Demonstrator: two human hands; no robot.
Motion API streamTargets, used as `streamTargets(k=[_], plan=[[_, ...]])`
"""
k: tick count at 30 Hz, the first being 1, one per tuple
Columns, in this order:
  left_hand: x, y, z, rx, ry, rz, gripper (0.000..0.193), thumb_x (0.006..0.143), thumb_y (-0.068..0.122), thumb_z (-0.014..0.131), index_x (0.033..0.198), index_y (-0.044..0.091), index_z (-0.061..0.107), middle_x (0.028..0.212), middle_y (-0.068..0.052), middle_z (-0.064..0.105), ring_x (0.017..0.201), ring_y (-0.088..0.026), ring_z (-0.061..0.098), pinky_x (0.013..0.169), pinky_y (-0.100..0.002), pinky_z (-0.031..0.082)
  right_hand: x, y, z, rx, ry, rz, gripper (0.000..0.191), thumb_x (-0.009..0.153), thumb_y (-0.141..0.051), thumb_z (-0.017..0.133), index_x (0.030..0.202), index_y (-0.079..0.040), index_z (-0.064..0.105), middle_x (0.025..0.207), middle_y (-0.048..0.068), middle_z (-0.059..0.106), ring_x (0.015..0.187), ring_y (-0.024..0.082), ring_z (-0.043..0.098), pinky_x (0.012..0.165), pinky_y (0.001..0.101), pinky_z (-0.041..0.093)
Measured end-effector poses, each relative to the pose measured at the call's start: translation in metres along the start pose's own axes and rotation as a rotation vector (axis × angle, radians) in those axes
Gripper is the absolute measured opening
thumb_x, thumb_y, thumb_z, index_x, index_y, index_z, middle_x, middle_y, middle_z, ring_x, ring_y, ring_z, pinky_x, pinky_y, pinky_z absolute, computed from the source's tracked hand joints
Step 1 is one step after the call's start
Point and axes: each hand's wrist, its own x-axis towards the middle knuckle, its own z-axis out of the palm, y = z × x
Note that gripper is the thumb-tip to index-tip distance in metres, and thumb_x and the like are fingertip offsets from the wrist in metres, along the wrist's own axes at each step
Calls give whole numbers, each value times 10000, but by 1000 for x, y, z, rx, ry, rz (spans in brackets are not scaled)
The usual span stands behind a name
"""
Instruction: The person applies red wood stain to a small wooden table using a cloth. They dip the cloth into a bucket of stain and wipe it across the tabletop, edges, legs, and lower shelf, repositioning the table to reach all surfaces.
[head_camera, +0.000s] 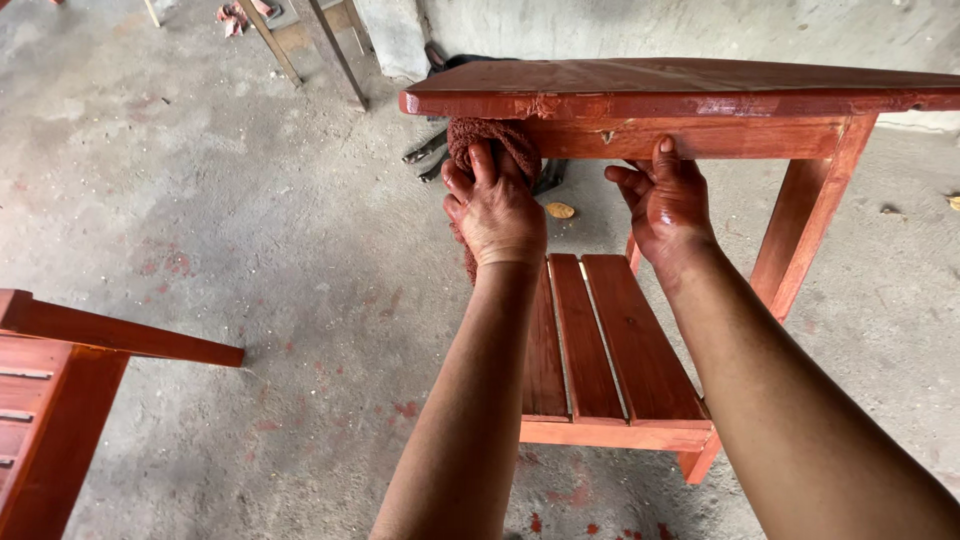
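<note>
A small red-stained wooden table (690, 90) stands in front of me, with a slatted lower shelf (610, 350). My left hand (492, 205) grips a dark red stained cloth (500, 135) and presses it against the left end of the table's apron, just under the top. My right hand (665, 200), smeared with red stain, rests with its fingers on the underside edge of the apron near the middle, holding nothing else. Both forearms reach forward over the shelf.
Another red-stained wooden piece (60, 390) juts in at the lower left. The concrete floor (250, 230) carries red stain spots. Bare wooden legs (320, 45) stand at the back, dark tools (425, 150) lie under the table, and a dry leaf (560, 210) is nearby.
</note>
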Motion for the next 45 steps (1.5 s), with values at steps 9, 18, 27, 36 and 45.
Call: streamTargets(k=[9, 18, 27, 36, 45], plan=[[-18, -35, 43, -83, 161, 17, 702, 673, 90, 657, 1369, 104, 569, 1455, -234, 382, 1363, -558, 289, 1132, -645, 279, 16, 3, 5, 16, -58, -14, 379, 1015, -409, 628, 1284, -154, 554, 1137, 78, 703, 906, 244, 722, 965, 425, 562], [-114, -88, 73, -75, 62, -71, 210, 753, 193, 691, 960, 209, 724, 1403, -282, 449, 1438, -629, 188, 1176, -737, 117, 30, 10, 6, 30, -60, -15, 426, 987, -441, 673, 1303, -194, 529, 1155, 85, 642, 888, 253, 727, 1016, 481, 513], [-246, -149, 109, -97, -138, -305, 574, 851, 231, 638, 1413, 170, 537, 1533, -305, 361, 1404, -611, 225, 1181, -634, 205, 21, 8, 15, 33, -90, -36, 430, 1002, -422, 661, 1319, -163, 532, 1158, 87, 657, 899, 235, 721, 1024, 467, 540], [-213, -145, 71, -246, 37, -160, 644, 787, 24, 650, 1402, 206, 585, 1530, -297, 354, 1356, -648, 229, 1119, -669, 281, 17, 7, 21, 26, -95, -33, 421, 999, -414, 649, 1313, -161, 525, 1169, 86, 639, 876, 239, 709, 1047, 483, 527], [-78, -112, 18, 18, 15, 477, 599, 823, 62, 581, 1405, 203, 567, 1539, -129, 410, 1528, -494, 201, 1260, -710, 147, 4, 8, 24, 14, -60, -32, 419, 996, -415, 654, 1311, -164, 542, 1165, 83, 636, 878, 218, 710, 1013, 464, 518]])
